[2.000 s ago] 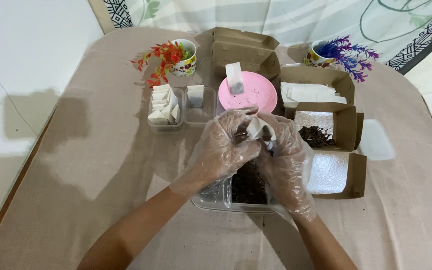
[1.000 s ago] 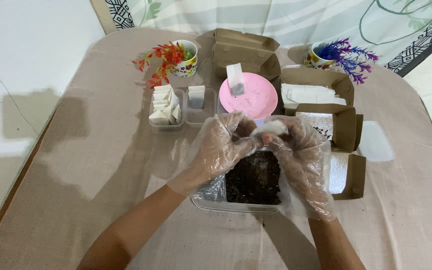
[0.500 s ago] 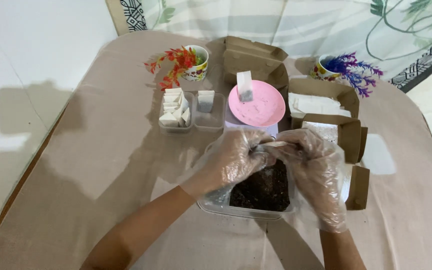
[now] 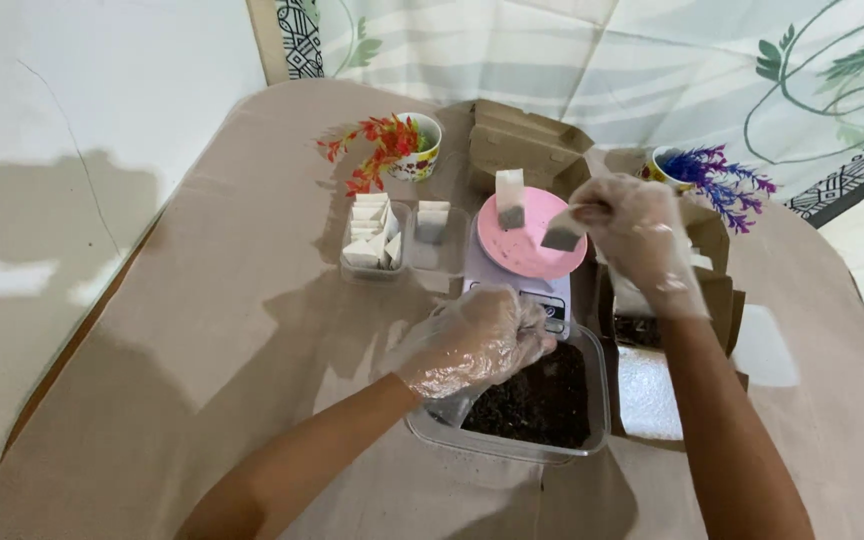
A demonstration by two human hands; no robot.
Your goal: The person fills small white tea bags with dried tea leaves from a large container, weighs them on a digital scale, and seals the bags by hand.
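Both my hands wear clear plastic gloves. My right hand (image 4: 637, 235) pinches a small filled white tea bag (image 4: 561, 236) and holds it over the right side of the pink plate (image 4: 532, 255), which sits on a white kitchen scale (image 4: 556, 312). Another filled tea bag (image 4: 509, 201) stands on the plate's far side. My left hand (image 4: 474, 338) is loosely curled, holding nothing that I can see, over the left rim of a clear tub (image 4: 592, 425) full of dark loose tea (image 4: 542, 398).
Two small clear tubs hold tea bags: folded ones (image 4: 372, 235) and a single one (image 4: 432, 220). Brown cardboard boxes (image 4: 522, 145) stand behind and to the right (image 4: 722, 310). Two cups hold red (image 4: 392, 150) and purple (image 4: 712, 175) artificial flowers. A beige cloth (image 4: 202, 330) covers the table.
My right hand lifted away from the tea tub and carried the filled tea bag up over the pink plate. My left hand stayed by the tub. The camera tilted, so the scale shows.
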